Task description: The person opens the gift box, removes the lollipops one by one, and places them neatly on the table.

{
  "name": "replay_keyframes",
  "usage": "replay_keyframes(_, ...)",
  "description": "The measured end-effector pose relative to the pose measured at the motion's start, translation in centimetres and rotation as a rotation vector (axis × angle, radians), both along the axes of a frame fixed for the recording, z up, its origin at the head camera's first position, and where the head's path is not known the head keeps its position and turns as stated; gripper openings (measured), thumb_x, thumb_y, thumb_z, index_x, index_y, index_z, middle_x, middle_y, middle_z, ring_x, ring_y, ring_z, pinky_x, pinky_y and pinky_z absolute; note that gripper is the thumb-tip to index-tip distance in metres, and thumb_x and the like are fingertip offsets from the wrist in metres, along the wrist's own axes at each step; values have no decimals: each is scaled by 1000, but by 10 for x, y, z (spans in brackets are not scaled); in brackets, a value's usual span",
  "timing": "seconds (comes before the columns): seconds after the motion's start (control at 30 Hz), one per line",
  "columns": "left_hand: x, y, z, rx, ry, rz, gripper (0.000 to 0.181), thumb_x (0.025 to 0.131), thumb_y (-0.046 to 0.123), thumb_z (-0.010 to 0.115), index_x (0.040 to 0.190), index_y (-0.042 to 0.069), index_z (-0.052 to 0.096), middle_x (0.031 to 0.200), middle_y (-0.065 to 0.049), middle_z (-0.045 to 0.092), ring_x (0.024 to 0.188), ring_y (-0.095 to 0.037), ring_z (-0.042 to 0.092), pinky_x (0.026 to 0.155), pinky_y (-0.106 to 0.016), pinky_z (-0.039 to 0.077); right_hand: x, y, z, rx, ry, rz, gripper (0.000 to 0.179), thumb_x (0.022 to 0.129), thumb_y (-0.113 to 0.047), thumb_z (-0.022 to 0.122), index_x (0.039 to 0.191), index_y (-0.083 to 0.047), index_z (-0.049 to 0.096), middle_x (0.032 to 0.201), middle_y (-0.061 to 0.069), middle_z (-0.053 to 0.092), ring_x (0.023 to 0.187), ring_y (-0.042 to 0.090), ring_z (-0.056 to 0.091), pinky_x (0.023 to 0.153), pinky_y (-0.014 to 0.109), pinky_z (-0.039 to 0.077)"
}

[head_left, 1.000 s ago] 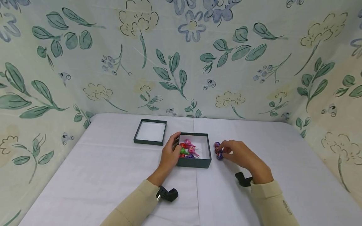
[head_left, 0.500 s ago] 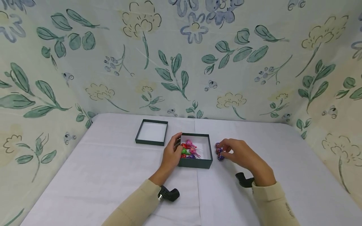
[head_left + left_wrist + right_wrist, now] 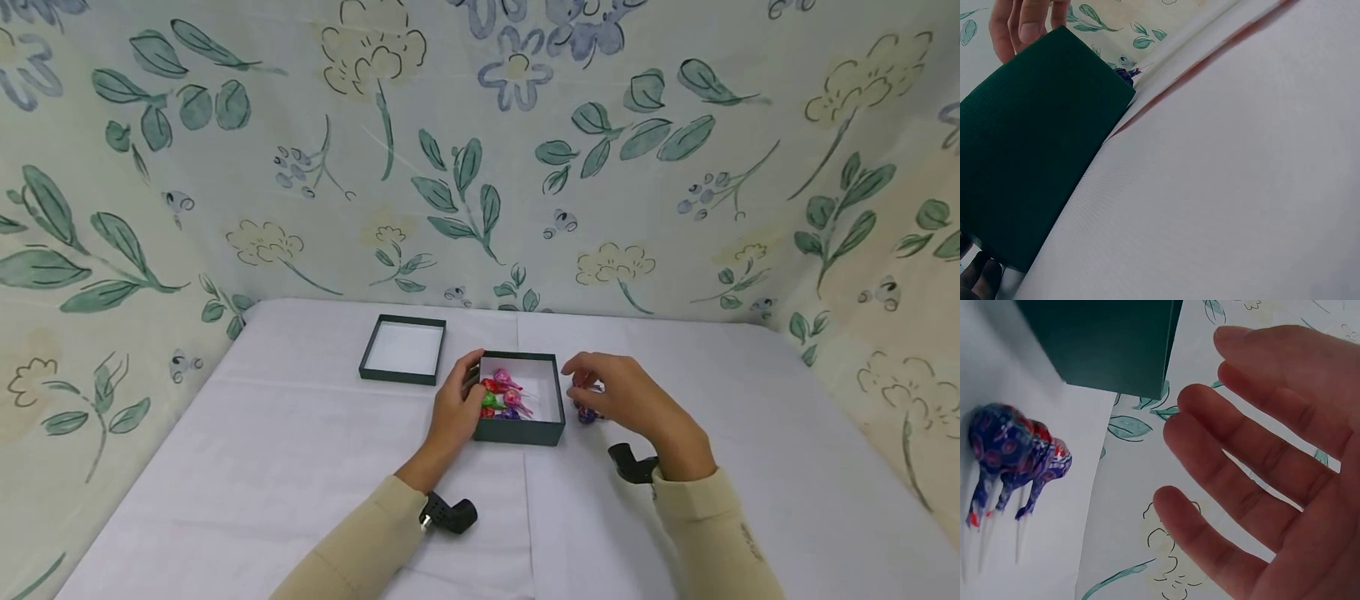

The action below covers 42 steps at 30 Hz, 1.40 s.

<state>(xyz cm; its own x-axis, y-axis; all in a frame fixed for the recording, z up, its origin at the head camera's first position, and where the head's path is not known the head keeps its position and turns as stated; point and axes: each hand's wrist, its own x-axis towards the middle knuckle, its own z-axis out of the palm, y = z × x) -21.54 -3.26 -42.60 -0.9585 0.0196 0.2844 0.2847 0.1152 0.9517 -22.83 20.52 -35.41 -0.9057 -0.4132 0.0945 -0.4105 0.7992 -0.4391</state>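
My left hand [image 3: 452,408] holds the left side of an open dark green box [image 3: 521,432] with a white inside. Several wrapped lollipops [image 3: 501,400], in pink, red, green and purple, lie inside toward its left. To the right of the box, three lollipops [image 3: 1004,440] in blue-purple spotted wrappers lie side by side on the cloth, their white sticks showing in the right wrist view. My right hand [image 3: 630,396] hovers just over them, partly covering them in the head view. Its fingers [image 3: 1241,425] are apart and loosely bent, with nothing held.
A shallow dark green lid [image 3: 397,378], white inside, lies behind and left of the box. White cloth [image 3: 262,467] covers the table. Floral fabric [image 3: 480,167] hangs behind and at both sides.
My right hand has lifted off the loose lollipops, its fingertips shifting slightly up and left toward the box. The left hand stays on the box, and the lollipops beside it remain on the table.
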Motion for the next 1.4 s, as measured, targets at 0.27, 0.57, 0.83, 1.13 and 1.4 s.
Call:
replay_keyframes(0.27, 0, -1, -1, 0, 9, 3, 48, 92, -6, 45, 139, 2, 46, 142, -20, 47, 130, -40, 44, 107, -50, 37, -3, -21, 2, -27, 4, 26, 24, 85, -14, 73, 108, -12, 69, 95, 1, 67, 89, 17, 61, 79, 38, 56)
replay_keyframes(0.57, -2, -1, -3, -6, 5, -6, 49, 92, -5, 45, 140, 5, 45, 142, -18, 47, 131, -37, 44, 107, -46, 37, -5, -42, -3, -32, -52, 64, 26, 85, -16, 74, 110, -12, 69, 97, 2, 68, 90, 17, 61, 81, 37, 56)
replay_keyframes(0.83, -2, -2, -2, -6, -3, -19, 50, 92, -4, 45, 140, 6, 45, 143, -17, 46, 131, -38, 44, 107, -44, 37, -11, -54, -7, -16, -107, 99, 26, 83, -12, 74, 108, -9, 70, 95, 1, 68, 89, 17, 61, 83, 39, 55)
replay_keyframes(1.13, 0, -3, 0, 22, 13, -32, 49, 92, -6, 44, 140, 3, 44, 142, -21, 46, 131, -40, 43, 107, -48, 37, -17, -62, -10, 45, -145, 144, 20, 83, -11, 74, 103, -11, 72, 87, -5, 66, 82, 13, 59, 74, 28, 55)
replay_keyframes(1.4, -2, -3, -3, 4, 4, -35, 49, 92, -6, 44, 141, 4, 43, 143, -20, 44, 131, -38, 43, 107, -45, 37, -20, -67, -15, 45, -162, 179, 19, 83, -8, 73, 102, -11, 73, 88, -4, 67, 79, 12, 60, 72, 27, 56)
